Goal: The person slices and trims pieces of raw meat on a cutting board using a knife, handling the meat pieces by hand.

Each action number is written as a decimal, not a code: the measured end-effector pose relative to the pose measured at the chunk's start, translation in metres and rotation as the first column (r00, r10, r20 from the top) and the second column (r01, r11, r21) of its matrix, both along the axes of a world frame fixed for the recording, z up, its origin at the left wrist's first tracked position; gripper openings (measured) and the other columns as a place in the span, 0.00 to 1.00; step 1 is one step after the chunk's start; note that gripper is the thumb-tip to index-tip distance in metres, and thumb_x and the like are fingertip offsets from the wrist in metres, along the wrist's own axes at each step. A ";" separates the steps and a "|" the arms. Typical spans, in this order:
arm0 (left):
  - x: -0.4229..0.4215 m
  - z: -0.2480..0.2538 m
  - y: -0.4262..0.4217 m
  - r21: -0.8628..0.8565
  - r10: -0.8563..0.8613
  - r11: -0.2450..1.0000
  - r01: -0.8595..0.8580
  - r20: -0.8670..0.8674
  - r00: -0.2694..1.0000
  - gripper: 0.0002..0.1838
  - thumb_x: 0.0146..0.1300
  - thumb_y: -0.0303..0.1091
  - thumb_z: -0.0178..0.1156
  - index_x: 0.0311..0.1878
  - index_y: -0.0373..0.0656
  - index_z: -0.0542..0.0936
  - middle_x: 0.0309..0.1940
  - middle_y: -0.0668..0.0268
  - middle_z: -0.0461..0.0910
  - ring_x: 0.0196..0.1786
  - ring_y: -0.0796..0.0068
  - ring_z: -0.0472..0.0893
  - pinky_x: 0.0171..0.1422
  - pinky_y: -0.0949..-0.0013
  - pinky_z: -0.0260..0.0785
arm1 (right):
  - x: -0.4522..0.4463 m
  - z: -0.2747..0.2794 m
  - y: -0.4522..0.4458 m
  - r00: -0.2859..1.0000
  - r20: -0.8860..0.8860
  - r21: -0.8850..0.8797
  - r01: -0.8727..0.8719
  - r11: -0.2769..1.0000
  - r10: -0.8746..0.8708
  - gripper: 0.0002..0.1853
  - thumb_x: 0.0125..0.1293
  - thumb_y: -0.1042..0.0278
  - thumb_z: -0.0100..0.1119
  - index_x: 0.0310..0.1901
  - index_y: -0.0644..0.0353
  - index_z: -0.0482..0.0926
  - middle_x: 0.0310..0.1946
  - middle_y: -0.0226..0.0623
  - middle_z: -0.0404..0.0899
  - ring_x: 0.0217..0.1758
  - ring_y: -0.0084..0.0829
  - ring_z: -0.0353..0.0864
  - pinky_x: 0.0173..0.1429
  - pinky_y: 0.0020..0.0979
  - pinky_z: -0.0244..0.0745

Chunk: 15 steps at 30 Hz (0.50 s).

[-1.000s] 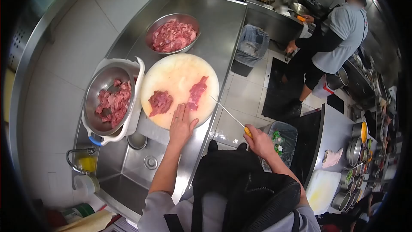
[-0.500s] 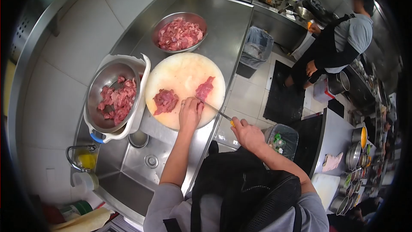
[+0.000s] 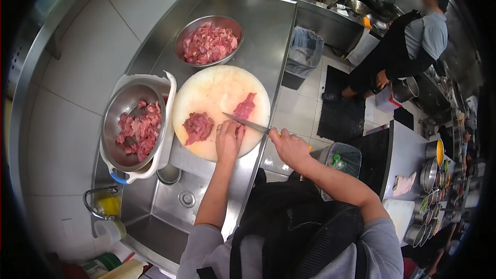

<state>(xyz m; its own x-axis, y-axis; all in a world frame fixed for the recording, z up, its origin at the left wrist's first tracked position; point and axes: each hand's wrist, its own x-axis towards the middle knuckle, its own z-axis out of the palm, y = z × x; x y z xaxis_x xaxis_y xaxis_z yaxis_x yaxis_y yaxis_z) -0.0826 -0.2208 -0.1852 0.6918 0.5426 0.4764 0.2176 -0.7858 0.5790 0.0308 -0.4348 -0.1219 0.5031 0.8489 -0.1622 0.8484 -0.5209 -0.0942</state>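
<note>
On the round white cutting board [image 3: 222, 80] lie a bunched piece of raw meat [image 3: 198, 127] at the left and a flatter strip of meat [image 3: 244, 106] at the right. My left hand [image 3: 229, 139] rests at the board's near part with curled fingers on a small piece of meat, mostly hidden under them. My right hand [image 3: 290, 148] is wrapped round the handle of a knife [image 3: 247, 123]. The blade lies across the board just beyond my left fingertips, between them and the strip.
A steel bowl of cut meat [image 3: 208, 41] stands behind the board. Another steel bowl [image 3: 116, 124] sits in a white basin [image 3: 170, 98] at the left. The sink [image 3: 170, 212] is nearer. A person [image 3: 408, 46] stands at the upper right, beyond a lined bin [image 3: 305, 54].
Since a second ago, my left hand has curled its fingers. My right hand has brought the knife from beyond the board's edge over the board. The other person has turned and shifted.
</note>
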 end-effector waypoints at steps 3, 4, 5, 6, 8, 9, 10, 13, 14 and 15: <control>-0.001 -0.002 0.001 -0.009 0.008 1.000 -0.008 0.014 1.000 0.07 0.63 0.29 0.76 0.41 0.39 0.88 0.47 0.57 0.87 0.49 0.51 0.84 0.59 0.52 0.77 | 0.008 0.000 -0.010 1.000 -0.003 -0.006 0.018 1.000 -0.018 0.24 0.78 0.67 0.56 0.72 0.55 0.67 0.49 0.51 0.84 0.42 0.54 0.93 0.43 0.50 0.89; -0.003 -0.005 0.002 -0.010 0.011 1.000 -0.010 0.012 1.000 0.07 0.63 0.29 0.76 0.41 0.39 0.88 0.47 0.57 0.87 0.49 0.51 0.84 0.59 0.52 0.77 | 0.009 -0.001 -0.018 0.999 -0.014 -0.005 0.036 0.999 -0.036 0.23 0.80 0.65 0.56 0.72 0.53 0.67 0.48 0.50 0.84 0.42 0.55 0.93 0.44 0.52 0.89; -0.002 -0.007 0.003 -0.018 0.017 1.000 -0.017 0.011 1.000 0.07 0.63 0.29 0.76 0.40 0.40 0.88 0.46 0.58 0.87 0.49 0.51 0.84 0.58 0.52 0.77 | 0.011 0.004 -0.023 0.999 -0.013 -0.004 0.032 0.999 -0.033 0.23 0.80 0.65 0.56 0.72 0.53 0.67 0.48 0.50 0.84 0.42 0.55 0.93 0.44 0.52 0.89; -0.002 -0.008 0.003 -0.027 0.023 0.999 -0.023 0.009 1.000 0.06 0.63 0.29 0.77 0.40 0.40 0.88 0.46 0.58 0.86 0.48 0.51 0.83 0.57 0.52 0.77 | 0.011 0.010 -0.030 0.997 -0.053 -0.021 0.050 0.998 -0.052 0.20 0.83 0.62 0.54 0.71 0.53 0.68 0.48 0.50 0.84 0.42 0.56 0.93 0.45 0.53 0.88; -0.002 -0.007 0.003 -0.044 0.018 0.999 -0.017 0.013 1.000 0.06 0.62 0.29 0.76 0.39 0.40 0.88 0.45 0.58 0.86 0.47 0.51 0.83 0.57 0.52 0.77 | 0.014 0.020 -0.032 0.994 -0.085 -0.038 0.060 0.998 -0.063 0.18 0.85 0.58 0.52 0.69 0.52 0.68 0.48 0.50 0.85 0.43 0.57 0.92 0.46 0.55 0.88; -0.003 -0.007 0.003 -0.061 0.008 0.998 -0.007 0.013 1.000 0.06 0.62 0.28 0.76 0.38 0.40 0.88 0.43 0.58 0.86 0.47 0.51 0.83 0.56 0.51 0.77 | 0.016 0.023 -0.031 0.991 -0.114 -0.046 0.060 0.997 -0.065 0.17 0.86 0.55 0.51 0.67 0.52 0.69 0.47 0.51 0.85 0.43 0.58 0.92 0.46 0.56 0.87; -0.003 -0.006 0.003 -0.059 0.015 0.998 -0.014 0.015 1.000 0.06 0.62 0.28 0.76 0.38 0.40 0.88 0.43 0.58 0.86 0.47 0.51 0.83 0.56 0.51 0.77 | 0.018 0.025 -0.029 0.987 -0.143 -0.055 0.060 0.997 -0.068 0.17 0.87 0.51 0.50 0.65 0.52 0.70 0.45 0.51 0.85 0.43 0.59 0.91 0.46 0.56 0.87; -0.003 -0.002 0.004 -0.067 -0.004 0.998 0.005 0.015 1.000 0.05 0.62 0.28 0.76 0.37 0.40 0.87 0.41 0.58 0.85 0.45 0.50 0.83 0.55 0.51 0.76 | 0.029 0.021 -0.019 0.981 -0.192 -0.002 0.038 0.999 -0.038 0.16 0.87 0.50 0.50 0.61 0.53 0.71 0.45 0.55 0.87 0.44 0.63 0.90 0.48 0.60 0.85; -0.003 -0.002 0.004 -0.036 -0.007 0.999 0.008 0.039 0.999 0.06 0.62 0.27 0.76 0.37 0.40 0.87 0.40 0.59 0.85 0.43 0.52 0.83 0.53 0.53 0.76 | 0.033 0.022 -0.017 0.981 -0.192 0.002 0.035 0.999 -0.034 0.16 0.87 0.50 0.50 0.61 0.53 0.71 0.45 0.55 0.87 0.44 0.63 0.90 0.48 0.60 0.85; -0.003 -0.001 0.004 -0.006 -0.011 1.000 0.011 0.061 0.998 0.06 0.61 0.26 0.77 0.36 0.40 0.87 0.38 0.60 0.85 0.42 0.54 0.84 0.51 0.54 0.76 | 0.038 0.023 -0.014 0.962 -0.267 -0.009 0.049 0.999 -0.050 0.17 0.87 0.49 0.50 0.62 0.53 0.71 0.45 0.56 0.88 0.45 0.65 0.90 0.50 0.62 0.84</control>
